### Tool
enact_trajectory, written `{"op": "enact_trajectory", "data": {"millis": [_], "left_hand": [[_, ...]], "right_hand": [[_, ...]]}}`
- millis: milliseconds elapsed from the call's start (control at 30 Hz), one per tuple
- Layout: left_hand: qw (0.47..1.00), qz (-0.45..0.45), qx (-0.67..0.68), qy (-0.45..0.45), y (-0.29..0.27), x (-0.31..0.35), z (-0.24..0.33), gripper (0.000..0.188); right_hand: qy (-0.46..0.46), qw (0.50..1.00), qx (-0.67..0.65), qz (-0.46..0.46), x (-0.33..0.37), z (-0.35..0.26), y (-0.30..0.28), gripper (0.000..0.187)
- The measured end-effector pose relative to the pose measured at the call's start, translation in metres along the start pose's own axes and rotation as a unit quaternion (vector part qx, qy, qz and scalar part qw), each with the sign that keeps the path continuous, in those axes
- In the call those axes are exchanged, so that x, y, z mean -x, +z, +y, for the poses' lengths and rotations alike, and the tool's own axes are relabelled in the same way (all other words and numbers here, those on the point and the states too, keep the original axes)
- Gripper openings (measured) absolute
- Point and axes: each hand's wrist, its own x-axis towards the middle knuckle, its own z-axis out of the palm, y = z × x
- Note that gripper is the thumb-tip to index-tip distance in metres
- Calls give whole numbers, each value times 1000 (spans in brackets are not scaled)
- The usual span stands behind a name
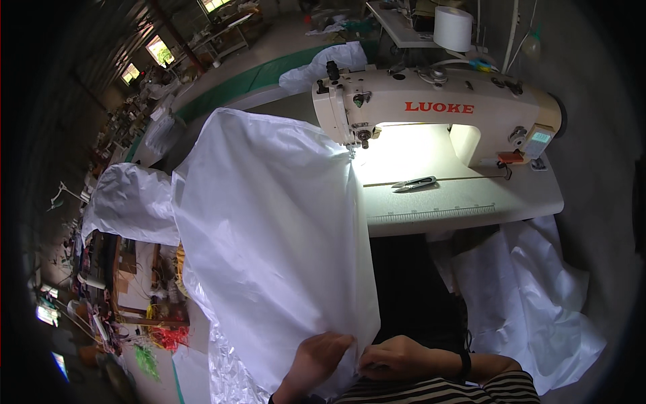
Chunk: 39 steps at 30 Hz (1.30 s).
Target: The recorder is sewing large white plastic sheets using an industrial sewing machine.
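In the head view, the cloth [276, 222] spreads from the machine [404, 87] toward the person, its upper right corner meeting the foot [350, 153]; whether the foot clamps it cannot be told. At the near end, well apart from the machine, the left hand [321, 360] and right hand [397, 358] sit side by side at the cloth's right edge, with the fingers of each appearing pinched together on it.

The main risk seems to be uneven pull: if one hand tugs harder, the edge could skew at the machine or pucker. The broad sheet left of the machine may drag by its own weight and draw the edge out of line. Thin, slick-looking layers could also slide apart if the pinch loosens.

The snips [415, 184] lie on the desk [464, 212] under the machine's arm, right of the foot; cloth swept that way could snag on their tips. Nothing blocks the stretch between hands and machine except folds in the cloth itself. Another white sheet [531, 296] hangs below the machine's right end and could tangle with the sleeve [515, 387]. Behind the machine stands a thread cone [452, 30]; red scraps [169, 337] lie far to its left.
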Motion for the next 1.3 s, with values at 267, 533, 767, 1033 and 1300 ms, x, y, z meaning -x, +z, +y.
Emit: {"op": "enact_trajectory", "data": {"millis": [267, 533, 767, 1033, 1300], "left_hand": [[996, -28, 62, -52, 9, 8, 3, 23], [915, -68, 298, -264, 8, 8, 7, 18], [994, 40, -33, 93, 0, -28, -6, 15], [972, -144, -8, 186, 0, -47, -31, 13], [978, -110, -39, 173, -1, -58, -52, 12]], "right_hand": [[-9, 989, 143, -27, 8, -3, 5, 13], [-106, 961, 248, -63, -12, -4, 1, 12], [321, 944, -64, -32, -63, 70, -9, 31], [274, 907, 176, 265, -101, 104, -70, 50], [332, 787, 517, 57, -143, 115, -64, 59]]}}
